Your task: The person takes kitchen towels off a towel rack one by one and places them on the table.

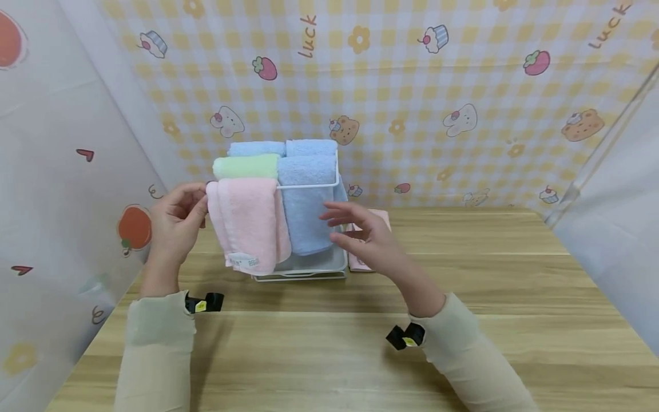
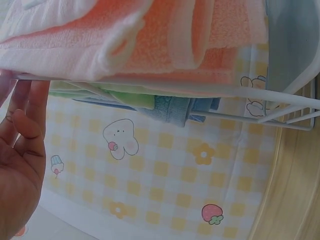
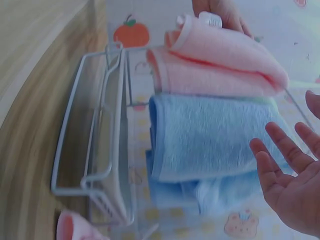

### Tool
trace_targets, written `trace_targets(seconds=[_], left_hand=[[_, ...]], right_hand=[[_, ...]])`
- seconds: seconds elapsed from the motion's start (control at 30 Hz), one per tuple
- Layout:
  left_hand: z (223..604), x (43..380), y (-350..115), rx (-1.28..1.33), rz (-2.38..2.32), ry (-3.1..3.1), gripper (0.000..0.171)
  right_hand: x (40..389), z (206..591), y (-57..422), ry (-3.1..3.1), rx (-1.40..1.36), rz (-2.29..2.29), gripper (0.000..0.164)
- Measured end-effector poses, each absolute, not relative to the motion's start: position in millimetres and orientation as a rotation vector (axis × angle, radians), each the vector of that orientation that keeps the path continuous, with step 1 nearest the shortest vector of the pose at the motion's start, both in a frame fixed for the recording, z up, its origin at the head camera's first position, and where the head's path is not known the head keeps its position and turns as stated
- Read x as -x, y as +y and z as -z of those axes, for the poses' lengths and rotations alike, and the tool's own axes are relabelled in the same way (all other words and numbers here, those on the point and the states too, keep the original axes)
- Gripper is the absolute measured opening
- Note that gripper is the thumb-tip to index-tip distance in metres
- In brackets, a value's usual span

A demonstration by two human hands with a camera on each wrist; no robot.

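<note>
A white wire rack (image 1: 309, 186) stands on the table with folded towels draped over its top rails. At its upper left corner my left hand (image 1: 177, 220) pinches the edge of a pink towel (image 1: 249, 223), which hangs at the front left. Beside that towel hangs a blue towel (image 1: 309, 217). Just right of it hovers my right hand (image 1: 368, 234), fingers spread and loosely bent, holding nothing; the right wrist view shows its fingertips in front of the blue towel (image 3: 210, 137). Behind hang a green towel (image 1: 247, 166) and more blue towels (image 1: 257, 149).
A grey tray (image 1: 309, 262) forms the rack's base. Right of the rack a pink printed item (image 1: 380, 216) lies on the wooden table (image 1: 489, 274), partly behind my right hand. A yellow checked cloth (image 1: 396, 86) covers the wall close behind the rack.
</note>
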State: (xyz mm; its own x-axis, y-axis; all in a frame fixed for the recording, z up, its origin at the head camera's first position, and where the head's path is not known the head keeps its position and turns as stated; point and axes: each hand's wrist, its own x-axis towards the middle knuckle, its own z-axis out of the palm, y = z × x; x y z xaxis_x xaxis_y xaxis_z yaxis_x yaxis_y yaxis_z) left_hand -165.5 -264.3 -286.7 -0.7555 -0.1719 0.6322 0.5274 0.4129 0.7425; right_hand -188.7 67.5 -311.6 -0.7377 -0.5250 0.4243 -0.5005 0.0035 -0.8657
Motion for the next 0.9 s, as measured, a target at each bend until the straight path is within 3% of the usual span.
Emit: trace_targets(seconds=[0.23,0.9], left_hand=[[287.4,165.9,-265.2,0.326,1.399,-1.995,0.010],[291.0,168.5,-266.0,0.393,1.452,-1.937,0.011]], right_hand=[[185.7,300.4,35.9,2.125,1.280,1.921,0.052],[198.0,278.9,-19.4,1.943,1.224,1.985,0.066]])
